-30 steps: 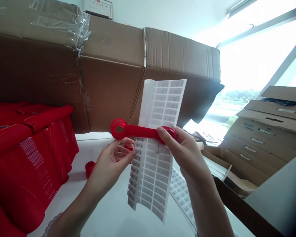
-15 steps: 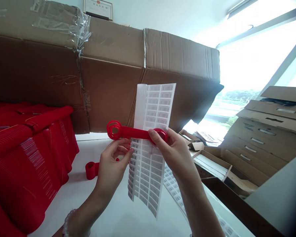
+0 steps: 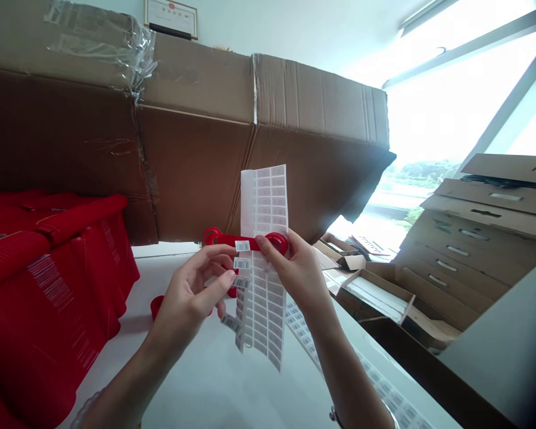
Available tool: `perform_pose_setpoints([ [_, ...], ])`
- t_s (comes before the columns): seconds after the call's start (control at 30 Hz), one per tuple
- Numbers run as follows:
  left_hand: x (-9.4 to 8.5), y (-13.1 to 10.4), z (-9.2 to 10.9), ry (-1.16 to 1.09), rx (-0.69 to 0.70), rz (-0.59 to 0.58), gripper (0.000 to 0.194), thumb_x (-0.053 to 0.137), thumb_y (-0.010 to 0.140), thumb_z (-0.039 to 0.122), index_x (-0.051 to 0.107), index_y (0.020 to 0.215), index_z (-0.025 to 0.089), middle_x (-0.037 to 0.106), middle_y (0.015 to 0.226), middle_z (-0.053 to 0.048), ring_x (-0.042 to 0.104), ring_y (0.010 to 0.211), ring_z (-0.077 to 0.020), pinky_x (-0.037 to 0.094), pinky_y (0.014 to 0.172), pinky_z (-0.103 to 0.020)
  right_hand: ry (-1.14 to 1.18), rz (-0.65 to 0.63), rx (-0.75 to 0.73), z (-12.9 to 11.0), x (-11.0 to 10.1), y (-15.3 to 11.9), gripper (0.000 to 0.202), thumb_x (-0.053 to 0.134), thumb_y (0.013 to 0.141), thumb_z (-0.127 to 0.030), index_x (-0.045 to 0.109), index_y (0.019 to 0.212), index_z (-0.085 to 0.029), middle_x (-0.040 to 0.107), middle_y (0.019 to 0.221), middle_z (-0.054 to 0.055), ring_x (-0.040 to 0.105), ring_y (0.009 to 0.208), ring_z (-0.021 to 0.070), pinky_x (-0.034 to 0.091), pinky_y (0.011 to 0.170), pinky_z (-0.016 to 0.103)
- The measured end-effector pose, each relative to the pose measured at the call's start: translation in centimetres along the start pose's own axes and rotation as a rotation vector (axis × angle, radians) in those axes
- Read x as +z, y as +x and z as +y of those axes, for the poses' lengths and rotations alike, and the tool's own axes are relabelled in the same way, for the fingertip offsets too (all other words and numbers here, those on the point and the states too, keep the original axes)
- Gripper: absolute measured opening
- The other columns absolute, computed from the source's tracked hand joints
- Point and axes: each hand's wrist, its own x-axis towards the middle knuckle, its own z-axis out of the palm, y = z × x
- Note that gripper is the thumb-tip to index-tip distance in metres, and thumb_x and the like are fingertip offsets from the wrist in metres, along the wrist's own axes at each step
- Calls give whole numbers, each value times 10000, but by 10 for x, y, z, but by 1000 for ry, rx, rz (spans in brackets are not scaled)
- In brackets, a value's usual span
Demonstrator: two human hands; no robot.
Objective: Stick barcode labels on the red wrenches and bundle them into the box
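Observation:
My right hand (image 3: 295, 262) pinches a red plastic bar with a ring at each end (image 3: 232, 239) against a white sheet of barcode labels (image 3: 263, 298). Its thumb presses near the right-hand ring, and the sheet stands upright behind the bar. My left hand (image 3: 194, 292) is at the sheet's left edge, fingers curled and apart. Several small barcode labels (image 3: 242, 263) cling at its fingertips. The uppermost label lies over the bar; whether it is stuck there I cannot tell. Behind my left hand, another red plastic piece (image 3: 157, 305) on the white table is partly hidden.
Stacked red plastic pieces (image 3: 71, 298) fill the left side. Large taped cardboard boxes (image 3: 196, 161) stand across the back. More label sheets (image 3: 304, 333) lie under my right forearm. An open carton (image 3: 379, 295) and piled flat boxes (image 3: 464, 250) are at the right, near the window.
Several barcode labels now show separately at my left fingertips, off the sheet's left column. The sheet and red bar have shifted slightly left and turned. The view has moved a little.

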Motion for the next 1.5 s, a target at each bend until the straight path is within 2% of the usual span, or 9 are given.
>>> perform_pose_setpoints([
  [0.13, -8, 3, 3, -150, -49, -23, 331, 757, 850, 467, 676, 1094, 257, 592, 879, -2, 558, 664, -116, 404, 345, -140, 52, -30, 17, -3, -2, -1, 395, 722, 844, -598, 646, 849, -211, 663, 789, 18, 589, 703, 168, 480, 595, 296],
  [0.27, -4, 2, 3, -204, -16, 37, 291, 777, 841, 472, 673, 976, 236, 570, 683, 35, 515, 539, -98, 382, 310, -125, 135, -58, 39, -14, -2, -8, 396, 748, 826, -592, 668, 884, -209, 677, 789, 17, 637, 705, 173, 527, 594, 297],
  [0.47, 6, -9, 9, -234, -27, 200, 275, 802, 822, 442, 642, 818, 219, 590, 650, 55, 485, 433, -58, 416, 340, -136, 261, -84, -1, -32, -2, -25, 336, 775, 832, -538, 701, 901, -218, 706, 798, 8, 664, 704, 153, 565, 577, 246],
  [0.7, 10, -15, 15, -236, -18, 243, 306, 825, 788, 465, 654, 835, 215, 644, 702, 36, 552, 414, -75, 379, 287, -126, 292, -99, -9, -41, -3, -32, 296, 775, 844, -517, 705, 849, -230, 684, 752, -16, 650, 659, 120, 579, 555, 193],
  [0.93, 10, -15, 18, -228, -13, 262, 311, 829, 784, 466, 664, 851, 211, 615, 650, 49, 531, 394, -65, 390, 297, -122, 367, -134, -12, -44, -4, -37, 213, 803, 839, -434, 731, 926, -253, 740, 846, -13, 707, 724, 127, 607, 587, 173],
  [1.2, 11, -16, 19, -193, -21, 256, 294, 804, 809, 485, 680, 857, 223, 593, 636, 53, 495, 401, -61, 393, 301, -132, 348, -120, -5, -46, -2, -37, 252, 806, 822, -472, 711, 879, -246, 698, 767, -24, 657, 661, 130, 601, 570, 210],
  [1.5, 12, -19, 21, -165, -32, 344, 332, 803, 798, 523, 680, 905, 234, 522, 558, 66, 479, 392, -74, 375, 302, -140, 353, -103, 25, -48, -2, -39, 294, 794, 824, -508, 704, 884, -234, 679, 751, -15, 634, 643, 136, 601, 555, 222],
])
